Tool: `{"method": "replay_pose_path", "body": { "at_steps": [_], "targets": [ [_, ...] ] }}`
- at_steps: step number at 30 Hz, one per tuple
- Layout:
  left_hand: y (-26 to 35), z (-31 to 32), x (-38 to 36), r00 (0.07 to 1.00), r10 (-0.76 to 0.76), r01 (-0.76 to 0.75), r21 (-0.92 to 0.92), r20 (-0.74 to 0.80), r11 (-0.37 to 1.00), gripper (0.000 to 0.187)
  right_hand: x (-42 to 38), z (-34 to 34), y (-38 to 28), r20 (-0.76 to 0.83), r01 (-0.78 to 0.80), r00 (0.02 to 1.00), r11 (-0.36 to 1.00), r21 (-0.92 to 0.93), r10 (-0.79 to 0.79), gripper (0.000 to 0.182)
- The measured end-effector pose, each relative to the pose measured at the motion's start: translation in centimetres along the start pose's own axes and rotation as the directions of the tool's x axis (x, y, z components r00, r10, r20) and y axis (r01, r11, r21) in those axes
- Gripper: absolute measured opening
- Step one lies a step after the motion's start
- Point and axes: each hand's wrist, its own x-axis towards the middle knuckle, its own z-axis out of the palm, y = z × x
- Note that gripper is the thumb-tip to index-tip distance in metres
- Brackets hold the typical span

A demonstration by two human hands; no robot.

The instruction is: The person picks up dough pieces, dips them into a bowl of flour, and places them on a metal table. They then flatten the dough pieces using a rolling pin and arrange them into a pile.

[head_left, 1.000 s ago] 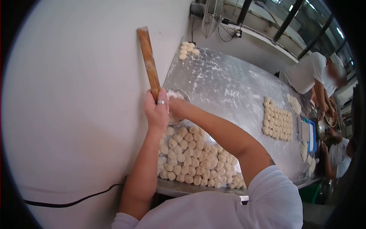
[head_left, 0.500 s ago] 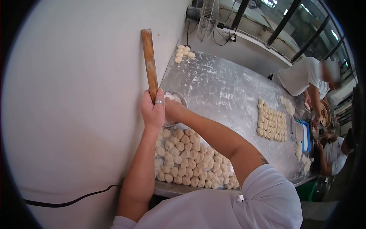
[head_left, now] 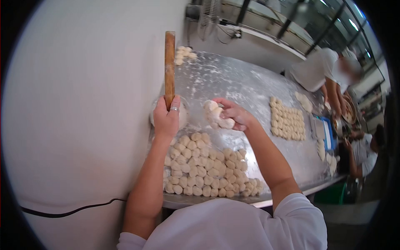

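My left hand [head_left: 167, 118] is wrapped round the lower end of a wooden rolling pin [head_left: 169, 62], which points up and away from me. Behind that hand is a metal bowl [head_left: 184, 109], partly hidden, with white flour inside. Over the table to its right, my right hand [head_left: 236, 114] curls its fingers round several floury dough balls [head_left: 214, 113]. Closer to my body, a large group of dough balls [head_left: 200, 166] lies packed together on the metal table.
More dough balls [head_left: 287, 120] stand in rows to the right, and a small cluster [head_left: 184, 53] sits at the far left corner. A scale [head_left: 318, 127] and blue tray [head_left: 329, 134] are near the right edge. Two co-workers [head_left: 312, 68] work beyond; a wall [head_left: 83, 104] borders my left.
My right hand has come out of the bowl and moved right, now holding several dough balls. My left hand still grips the rolling pin, which stands more upright in view.
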Motion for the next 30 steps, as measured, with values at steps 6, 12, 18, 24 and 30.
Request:
{"method": "replay_pose_path", "body": {
  "at_steps": [6,12,18,24,30],
  "targets": [
    [-0.5,3.2,-3.1,0.962,0.070,-0.131,0.223,0.263,0.966,0.031,-17.2,-6.7,2.4,-0.297,-0.022,0.955,0.998,-0.056,0.005,0.064],
    [-0.8,4.4,-4.4,0.942,0.065,-0.155,0.256,0.329,0.954,0.032,-26.2,-8.9,8.6,-0.602,-0.382,0.798,0.800,-0.462,0.034,0.050],
    [-2.1,4.7,-4.0,0.935,0.051,-0.157,0.279,0.352,0.947,0.032,-27.3,-11.5,16.7,-0.311,-0.257,0.940,0.310,-0.915,-0.142,0.057],
    [-2.4,4.5,-3.6,0.932,0.057,-0.163,0.276,0.357,0.947,0.033,-25.8,-9.4,14.8,-0.675,-0.612,0.738,0.416,-0.673,-0.007,0.060],
    [-1.8,4.2,-3.7,0.941,0.059,-0.158,0.276,0.334,0.948,0.030,-23.5,-7.6,15.2,-0.497,-0.484,0.867,0.171,-0.858,-0.040,0.056]
  ]
}}
